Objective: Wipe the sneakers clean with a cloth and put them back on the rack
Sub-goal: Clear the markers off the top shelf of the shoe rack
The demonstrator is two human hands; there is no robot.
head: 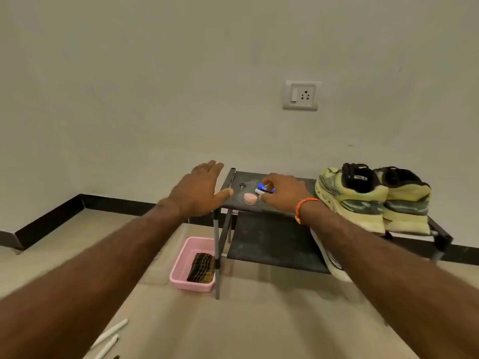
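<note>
Yellow mesh sneakers (373, 198) on dusty black rack (274, 239), left hand (199, 193) spread flat, right hand (282, 193) pinching blue tube (264, 188)

You face a plain cream wall (181, 73) carrying a white switch-and-socket plate (300, 95). Below that plate, a dark skirting board (116, 203) edges the beige tiled floor (259, 320); left of it, the wall turns a corner.

Home room corner, plain wall with socket (302, 95), tiled floor, low shoe rack (274, 244)
</note>
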